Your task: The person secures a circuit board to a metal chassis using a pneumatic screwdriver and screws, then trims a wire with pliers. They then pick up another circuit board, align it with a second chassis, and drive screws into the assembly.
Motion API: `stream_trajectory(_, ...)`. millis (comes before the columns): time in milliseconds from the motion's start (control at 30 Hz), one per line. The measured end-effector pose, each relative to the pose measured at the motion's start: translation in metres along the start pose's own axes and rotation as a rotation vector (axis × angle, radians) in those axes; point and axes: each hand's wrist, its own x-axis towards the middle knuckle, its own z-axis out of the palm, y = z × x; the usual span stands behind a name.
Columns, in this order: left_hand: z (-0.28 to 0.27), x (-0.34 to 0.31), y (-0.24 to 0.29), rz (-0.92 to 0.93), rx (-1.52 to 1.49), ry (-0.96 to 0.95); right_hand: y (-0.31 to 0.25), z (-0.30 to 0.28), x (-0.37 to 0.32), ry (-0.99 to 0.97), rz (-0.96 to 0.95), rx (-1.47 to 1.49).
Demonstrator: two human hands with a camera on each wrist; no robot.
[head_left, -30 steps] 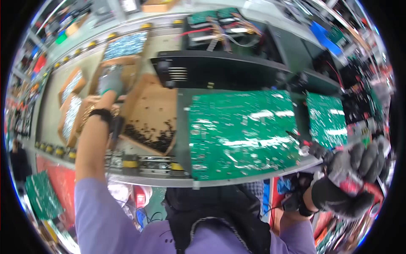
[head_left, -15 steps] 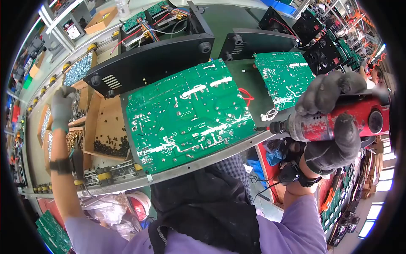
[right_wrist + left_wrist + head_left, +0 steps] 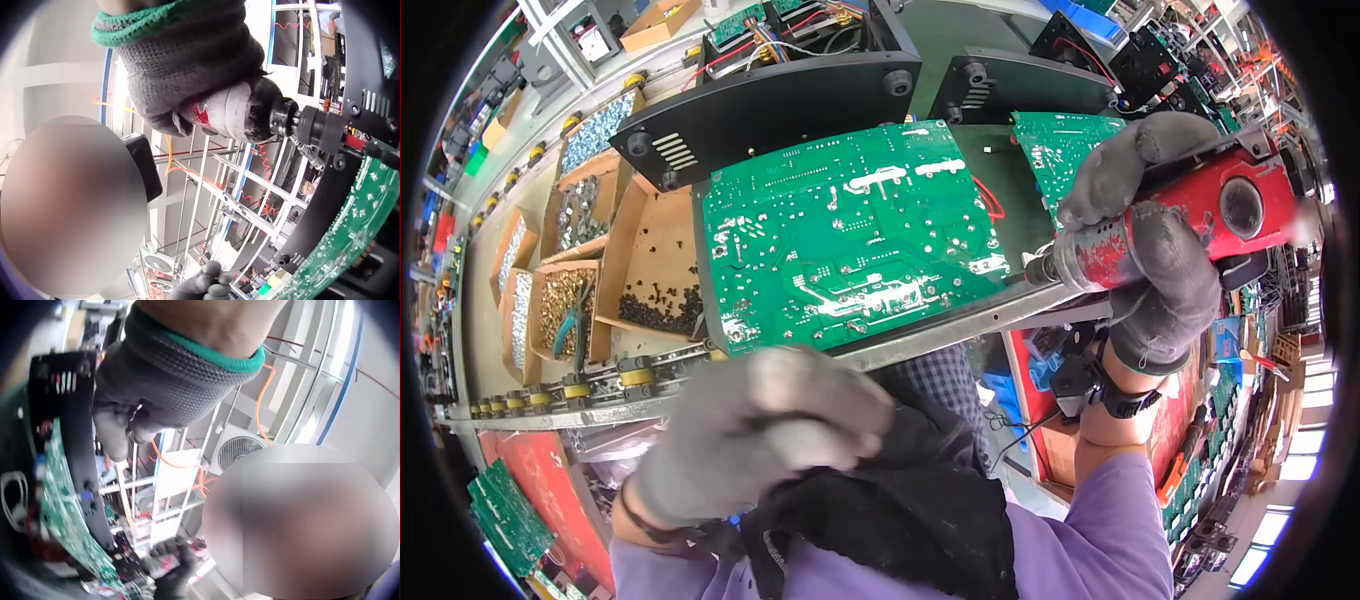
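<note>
My gloved left hand (image 3: 750, 430) is blurred above my lap, in front of the bench edge. Its fingers are curled in the left wrist view, where a small dark, shiny bit (image 3: 135, 417) shows between thumb and fingers; what kind it is I cannot tell. At the right, my gloved right hand (image 3: 1155, 240) grips a worn red-and-grey power screwdriver (image 3: 1240, 215). The tool lies nearly level, its nose pointing left near the front right corner of a large green circuit board (image 3: 850, 230). This board lies beside an upright black panel (image 3: 770, 110) with slots and round feet.
Cardboard boxes stand at the left: black screws (image 3: 662, 308), brass-coloured screws (image 3: 565, 300) with teal-handled pliers (image 3: 568, 335), and grey metal parts (image 3: 580, 215). A second circuit board (image 3: 1050, 150) is partly behind the right hand. The metal bench edge (image 3: 960, 325) runs along the front.
My left hand has left the boxes at the left and come back toward my body. The right hand, low at first, has lifted the screwdriver beside the large board.
</note>
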Motion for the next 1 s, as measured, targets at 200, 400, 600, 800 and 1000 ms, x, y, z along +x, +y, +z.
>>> stream_trajectory(200,0.041,0.048,-0.070,-0.313,-0.142,-0.272,0.005,0.002,0.005,-0.068,-0.023,0.015)
stream_trajectory(400,0.064,0.085,-0.107,-0.366,-0.483,-0.186,0.005,-0.003,0.005,-0.126,-0.030,-0.035)
stream_trajectory(600,0.090,0.101,-0.121,-0.340,-0.635,-0.048,0.009,-0.012,-0.004,-0.099,0.009,-0.182)
stream_trajectory(800,0.103,0.105,-0.116,-0.329,-0.703,0.110,0.016,-0.016,0.000,-0.218,-0.042,-0.185)
stream_trajectory(1000,0.109,0.106,-0.116,-0.355,-0.734,0.115,0.009,-0.011,0.007,-0.265,0.001,0.019)
